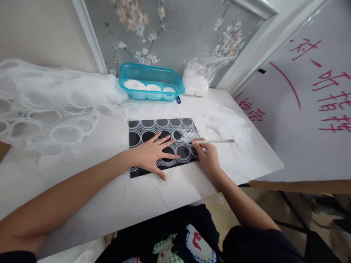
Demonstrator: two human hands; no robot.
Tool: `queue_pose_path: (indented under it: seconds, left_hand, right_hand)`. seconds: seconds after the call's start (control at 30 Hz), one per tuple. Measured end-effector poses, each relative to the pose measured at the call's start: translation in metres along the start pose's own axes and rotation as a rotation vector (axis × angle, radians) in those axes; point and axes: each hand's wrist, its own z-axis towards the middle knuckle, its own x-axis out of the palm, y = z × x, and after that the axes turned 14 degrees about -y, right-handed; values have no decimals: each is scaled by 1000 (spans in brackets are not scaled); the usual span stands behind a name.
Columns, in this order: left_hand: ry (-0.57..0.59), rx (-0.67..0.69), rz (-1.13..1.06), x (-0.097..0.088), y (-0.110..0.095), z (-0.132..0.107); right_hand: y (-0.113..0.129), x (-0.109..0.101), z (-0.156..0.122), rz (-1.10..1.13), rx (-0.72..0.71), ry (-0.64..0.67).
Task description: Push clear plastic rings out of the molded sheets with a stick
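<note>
My left hand lies flat with fingers spread on a black sheet printed or covered with rows of pale rings. My right hand is closed round a thin white stick-like tool. Its lower tip points at the sheet's right side, near a loose tangle of clear, whitish film strips. Whether the tip touches the film I cannot tell, and its exact kind does not show.
A blue plastic basket with white round pieces stands at the back, beside a clear bag of white material. Ring-holed translucent film is heaped left; whitish scraps lie right. A whiteboard with red writing borders the table's right side.
</note>
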Motion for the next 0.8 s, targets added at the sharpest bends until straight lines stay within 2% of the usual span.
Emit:
queue_pose_path:
  seconds: [0.17,0.33,0.53,0.73,0.8]
  left_hand:
    - [6,0,1,-1,0,0]
    - [17,-21,-5,-2,-2,0]
    - [36,-38,-34,-3,-1,2]
    - [44,-42,-50,-1,0,2]
    - [41,-40,-52,-1,0,1]
  right_hand:
    - [1,17,30,70,20,6]
    - [-1,35,28,149,23,110]
    - [-4,34,24,174,11,125]
    - [-5,33,27,130,-56,131]
    - [-6,34,22,68,-118,112]
